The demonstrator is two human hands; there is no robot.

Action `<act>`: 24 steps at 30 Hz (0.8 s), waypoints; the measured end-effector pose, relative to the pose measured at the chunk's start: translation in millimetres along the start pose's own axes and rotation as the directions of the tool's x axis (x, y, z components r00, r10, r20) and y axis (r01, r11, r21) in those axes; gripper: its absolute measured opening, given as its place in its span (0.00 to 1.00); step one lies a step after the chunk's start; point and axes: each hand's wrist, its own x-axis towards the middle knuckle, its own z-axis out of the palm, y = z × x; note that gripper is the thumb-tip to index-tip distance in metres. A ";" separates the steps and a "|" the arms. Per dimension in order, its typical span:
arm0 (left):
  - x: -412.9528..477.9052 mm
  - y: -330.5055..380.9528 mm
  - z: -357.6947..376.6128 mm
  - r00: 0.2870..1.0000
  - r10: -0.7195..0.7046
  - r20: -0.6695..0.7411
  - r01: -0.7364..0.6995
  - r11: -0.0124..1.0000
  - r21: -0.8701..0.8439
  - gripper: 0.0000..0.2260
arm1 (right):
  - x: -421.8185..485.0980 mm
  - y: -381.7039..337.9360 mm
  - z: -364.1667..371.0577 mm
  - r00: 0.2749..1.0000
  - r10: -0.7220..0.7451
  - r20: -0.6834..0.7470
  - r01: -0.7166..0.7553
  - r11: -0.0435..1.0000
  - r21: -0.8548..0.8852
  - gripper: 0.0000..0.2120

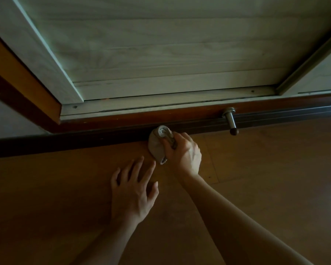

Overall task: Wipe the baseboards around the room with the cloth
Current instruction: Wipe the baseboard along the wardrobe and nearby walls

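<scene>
Left hand (133, 190) flat on floor; right hand (183, 152) presses cloth (157, 144) against baseboard (84, 136).

L hand (132, 190) splayed, R hand (183, 152) fisted

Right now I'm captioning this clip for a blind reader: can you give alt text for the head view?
A person's right hand presses a bunched grey cloth against a dark wooden baseboard, while the left hand rests open, fingers spread, on the wood floor. A metal doorstop sticks out of the baseboard to the right.
</scene>
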 end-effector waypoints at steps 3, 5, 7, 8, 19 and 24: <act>0.2 0.2 0.0 1.000 -0.006 0.006 0.006 1.000 0.007 0.26 | 0.4 12.1 -9.2 0.996 0.071 -0.061 -0.072 0.997 -0.008 0.12; 0.2 0.4 0.0 1.000 -0.008 0.010 0.008 1.000 0.008 0.26 | 3.0 27.3 -19.4 0.982 0.154 -0.109 -0.156 0.988 -0.011 0.13; -0.1 0.9 -0.5 1.000 -0.010 0.016 0.009 1.000 0.012 0.26 | 6.0 44.1 -30.1 0.955 0.259 -0.145 -0.260 0.965 0.011 0.15; -0.1 1.3 -0.9 1.000 -0.013 0.021 0.013 1.000 0.016 0.27 | 7.2 51.6 -35.3 0.936 0.317 -0.150 -0.317 0.948 0.030 0.15; 1.5 5.9 -8.1 0.998 -0.031 0.055 0.030 0.999 0.014 0.27 | 18.6 81.6 -63.5 0.897 0.431 -0.102 -0.419 0.900 0.116 0.15; 1.4 6.2 -7.1 0.998 -0.032 0.057 0.031 0.999 0.014 0.27 | 18.3 80.2 -61.7 0.831 0.533 -0.159 -0.491 0.838 0.238 0.16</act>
